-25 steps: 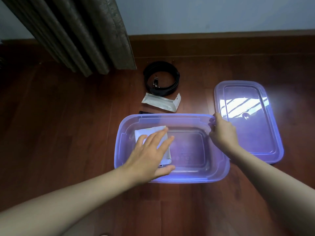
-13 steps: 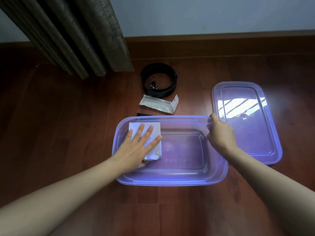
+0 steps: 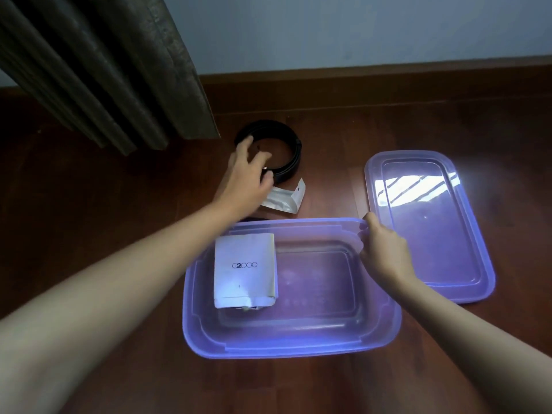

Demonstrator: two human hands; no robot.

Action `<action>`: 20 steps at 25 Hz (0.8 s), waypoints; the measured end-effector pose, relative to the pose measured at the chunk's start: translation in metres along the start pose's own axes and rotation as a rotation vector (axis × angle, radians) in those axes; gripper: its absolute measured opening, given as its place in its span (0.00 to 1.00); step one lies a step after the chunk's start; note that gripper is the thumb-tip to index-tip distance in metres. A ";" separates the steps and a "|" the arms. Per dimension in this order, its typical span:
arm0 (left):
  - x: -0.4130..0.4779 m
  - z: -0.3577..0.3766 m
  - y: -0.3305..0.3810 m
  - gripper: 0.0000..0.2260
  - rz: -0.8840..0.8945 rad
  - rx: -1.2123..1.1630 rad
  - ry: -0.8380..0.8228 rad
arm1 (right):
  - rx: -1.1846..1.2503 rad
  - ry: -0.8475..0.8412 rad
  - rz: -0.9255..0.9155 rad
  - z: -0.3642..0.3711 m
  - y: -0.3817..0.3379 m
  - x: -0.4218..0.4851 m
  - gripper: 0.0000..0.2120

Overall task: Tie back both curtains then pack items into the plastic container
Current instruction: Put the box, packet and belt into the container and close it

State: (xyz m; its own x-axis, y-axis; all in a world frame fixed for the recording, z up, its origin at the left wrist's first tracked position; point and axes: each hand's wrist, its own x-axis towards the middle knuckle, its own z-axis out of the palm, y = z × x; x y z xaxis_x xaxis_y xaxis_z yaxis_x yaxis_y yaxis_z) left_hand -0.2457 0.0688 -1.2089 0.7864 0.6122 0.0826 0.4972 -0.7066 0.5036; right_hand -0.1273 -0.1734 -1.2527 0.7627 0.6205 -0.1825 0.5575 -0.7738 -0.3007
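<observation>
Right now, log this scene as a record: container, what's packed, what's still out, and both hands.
container: purple plastic container, open, on the wooden floor
cover: lid lies on the floor to its right
packed: white G2000 pouch, flat at the container's left end
unpacked: coiled black belt and white packet, on the floor behind the container
left: left hand over the belt, fingers spread, no grip visible
right: right hand grips the container's far right corner rim
background: curtain at far left
</observation>
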 end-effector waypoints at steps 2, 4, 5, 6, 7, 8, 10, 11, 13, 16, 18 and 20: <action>0.039 0.008 -0.008 0.23 -0.148 0.006 -0.084 | -0.018 -0.002 -0.003 -0.001 0.000 -0.001 0.10; 0.064 0.019 -0.014 0.29 -0.446 -0.110 -0.077 | -0.038 -0.007 0.005 -0.003 -0.001 -0.002 0.10; 0.074 0.025 -0.018 0.33 -0.585 -0.143 -0.083 | -0.039 -0.010 0.010 -0.003 -0.001 -0.001 0.10; 0.080 0.030 -0.019 0.36 -0.673 -0.121 -0.118 | -0.040 -0.011 0.015 -0.002 -0.001 -0.001 0.11; 0.085 0.033 -0.021 0.38 -0.712 -0.072 -0.167 | -0.043 -0.013 0.017 -0.001 0.000 -0.001 0.11; 0.089 0.037 -0.025 0.39 -0.717 -0.033 -0.203 | -0.049 -0.018 0.016 -0.002 0.000 -0.001 0.11; 0.097 0.041 -0.034 0.36 -0.722 -0.017 -0.221 | -0.048 -0.021 0.014 -0.002 -0.001 -0.001 0.10; 0.099 0.044 -0.037 0.34 -0.738 -0.041 -0.214 | -0.045 -0.022 0.016 -0.002 -0.002 -0.001 0.10; 0.101 0.048 -0.038 0.32 -0.770 -0.091 -0.188 | -0.044 -0.021 0.016 -0.003 -0.002 -0.002 0.10; 0.099 0.051 -0.036 0.28 -0.741 -0.015 -0.137 | -0.036 -0.030 0.017 -0.006 -0.004 -0.002 0.10; 0.097 0.051 -0.036 0.25 -0.733 -0.071 -0.080 | -0.030 -0.028 0.018 -0.006 -0.005 -0.002 0.10; 0.093 0.048 -0.033 0.23 -0.734 -0.285 -0.025 | -0.029 -0.018 0.026 -0.005 -0.005 -0.001 0.10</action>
State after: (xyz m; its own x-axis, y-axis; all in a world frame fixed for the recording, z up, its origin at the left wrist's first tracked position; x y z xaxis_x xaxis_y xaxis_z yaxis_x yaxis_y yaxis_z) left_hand -0.1711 0.1322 -1.2588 0.3032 0.8766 -0.3737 0.7821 -0.0048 0.6231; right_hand -0.1289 -0.1710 -1.2469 0.7710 0.6024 -0.2066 0.5475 -0.7927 -0.2681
